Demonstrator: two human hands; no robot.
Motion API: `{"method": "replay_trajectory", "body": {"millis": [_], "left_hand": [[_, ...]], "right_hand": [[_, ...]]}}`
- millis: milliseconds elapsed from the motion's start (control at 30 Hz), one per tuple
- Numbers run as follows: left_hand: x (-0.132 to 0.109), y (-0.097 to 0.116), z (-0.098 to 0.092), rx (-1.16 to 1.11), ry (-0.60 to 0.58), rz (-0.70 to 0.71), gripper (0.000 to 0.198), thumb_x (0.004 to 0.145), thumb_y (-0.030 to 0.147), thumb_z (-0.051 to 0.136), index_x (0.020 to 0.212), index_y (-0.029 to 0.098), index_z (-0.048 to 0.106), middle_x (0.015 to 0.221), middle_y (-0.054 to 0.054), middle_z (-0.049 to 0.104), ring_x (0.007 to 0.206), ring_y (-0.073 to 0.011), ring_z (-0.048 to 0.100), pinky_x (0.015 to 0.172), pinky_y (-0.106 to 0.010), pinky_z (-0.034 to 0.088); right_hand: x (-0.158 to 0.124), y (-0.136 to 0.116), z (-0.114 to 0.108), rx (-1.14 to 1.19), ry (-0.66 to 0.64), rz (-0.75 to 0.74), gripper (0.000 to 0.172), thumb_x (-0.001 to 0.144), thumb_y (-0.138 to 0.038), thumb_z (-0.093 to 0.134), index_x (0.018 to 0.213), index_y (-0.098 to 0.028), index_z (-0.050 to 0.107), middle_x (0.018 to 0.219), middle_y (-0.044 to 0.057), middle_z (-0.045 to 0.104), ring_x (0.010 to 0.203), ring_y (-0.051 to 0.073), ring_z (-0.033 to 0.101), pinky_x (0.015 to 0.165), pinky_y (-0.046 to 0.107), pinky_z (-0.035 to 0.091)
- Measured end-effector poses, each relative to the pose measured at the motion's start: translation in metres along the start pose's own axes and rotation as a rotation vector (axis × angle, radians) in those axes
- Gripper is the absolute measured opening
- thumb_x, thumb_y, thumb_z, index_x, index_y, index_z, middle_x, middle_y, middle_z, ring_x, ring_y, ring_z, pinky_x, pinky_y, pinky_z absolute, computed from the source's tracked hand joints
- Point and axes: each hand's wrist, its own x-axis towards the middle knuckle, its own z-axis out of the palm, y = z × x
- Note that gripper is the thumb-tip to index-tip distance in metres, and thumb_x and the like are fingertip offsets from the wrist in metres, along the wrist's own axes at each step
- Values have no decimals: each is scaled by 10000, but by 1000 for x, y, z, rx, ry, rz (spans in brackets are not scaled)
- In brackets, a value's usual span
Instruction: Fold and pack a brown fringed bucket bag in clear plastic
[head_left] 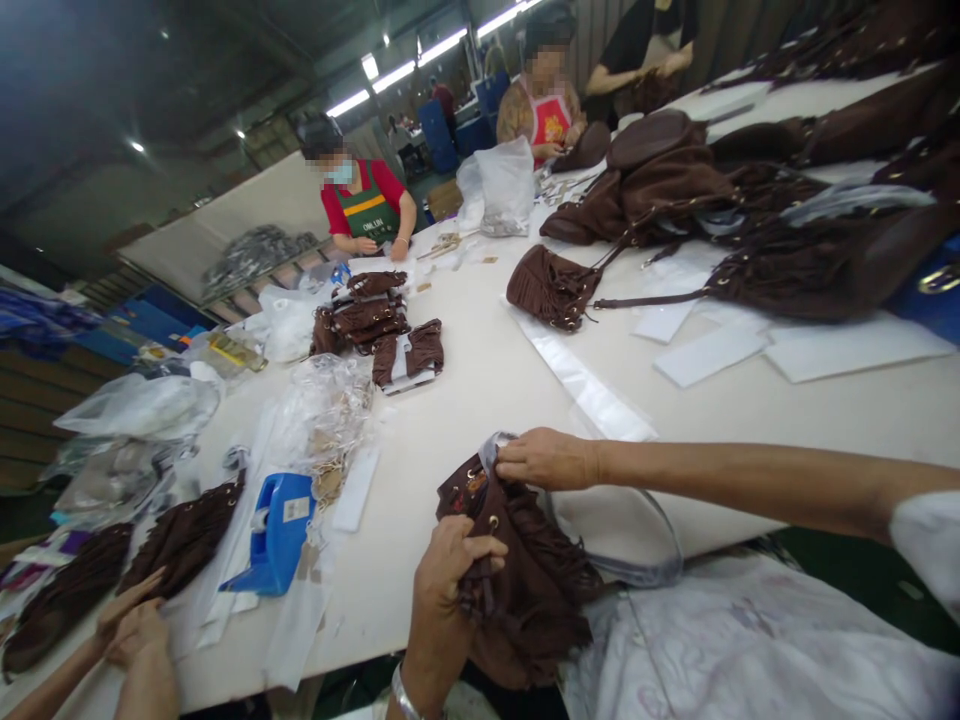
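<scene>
A dark brown fringed handbag with gold eyelets is held at the table's near edge, tilted, its mouth partly open. My left hand, a silver bracelet at its wrist, is closed on the bag's left side just below the rim. At the rim, my right hand pinches the bag's edge beside a strap wrapped in clear plastic. That wrapped strap loops out to the right of the bag. The right fingertips are partly hidden, and so is the bag's inside.
A blue tape dispenser stands left of my hands. A co-worker's hands touch a brown bag at lower left. Folded fringed bags lie mid-table. More brown bags and white sheets lie right. Co-workers sit across.
</scene>
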Motion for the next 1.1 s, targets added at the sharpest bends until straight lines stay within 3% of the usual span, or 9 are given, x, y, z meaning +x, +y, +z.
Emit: {"method": "replay_trajectory", "body": {"millis": [100, 233, 300, 467, 633, 867, 933, 1100], "left_hand": [[-6, -4, -1, -11, 39, -47, 163, 879, 152, 596, 993, 258, 642, 1018, -35, 599, 1032, -205, 566, 876, -322, 456], [-14, -5, -2, -135, 97, -357, 395, 848, 282, 666, 1203, 274, 493, 1103, -31, 641, 1026, -195, 618, 877, -315, 501], [-16, -4, -3, -158, 66, -417, 426, 844, 312, 666, 1222, 266, 477, 1099, -40, 652, 998, -203, 634, 854, -327, 519], [-17, -3, -9, 23, -78, -210, 233, 849, 282, 651, 1080, 274, 621, 1129, -44, 635, 1132, -252, 547, 996, -423, 424], [-15, 8, -11, -9, -129, -168, 31, 878, 219, 603, 908, 225, 598, 961, -38, 618, 968, -218, 554, 944, -389, 418], [-14, 17, -12, -141, -205, -119, 107, 904, 257, 506, 808, 211, 521, 850, -31, 568, 838, -214, 510, 805, -364, 400], [-15, 17, -14, -135, -242, -134, 83, 893, 227, 496, 813, 211, 516, 858, -36, 562, 851, -219, 503, 785, -358, 393], [-20, 14, -12, -71, -279, -180, 79, 840, 135, 461, 821, 210, 477, 894, -48, 535, 880, -233, 485, 775, -370, 390]], "right_hand": [[-2, -6, -9, 95, 6, 63, 148, 982, -235, 405, 993, -179, 543, 977, 55, 579, 836, 158, 539, 665, 256, 418], [-8, -27, -24, 175, -40, 62, 140, 971, -233, 412, 1013, -190, 538, 1060, 57, 579, 775, 143, 540, 621, 246, 409], [-12, -37, -26, 246, -47, 83, 156, 954, -172, 405, 1053, -185, 526, 1060, 56, 584, 737, 134, 538, 604, 243, 406], [-18, -47, -25, 457, 9, 129, 139, 945, -158, 446, 1066, -164, 513, 979, 60, 585, 825, 146, 561, 692, 241, 439], [-24, -37, -30, 455, -61, 34, 127, 990, -239, 425, 999, -177, 536, 933, 43, 577, 734, 122, 542, 640, 223, 417], [-26, -24, -38, 254, -101, -167, 198, 969, -135, 348, 934, -183, 537, 936, 64, 585, 895, 176, 513, 782, 288, 413], [-25, -24, -39, 155, -107, -206, 212, 966, -137, 340, 934, -186, 543, 935, 68, 589, 902, 197, 498, 761, 318, 402], [-26, -30, -28, 104, -83, -120, 198, 980, -188, 357, 967, -189, 554, 958, 73, 608, 894, 208, 505, 679, 325, 376]]}}
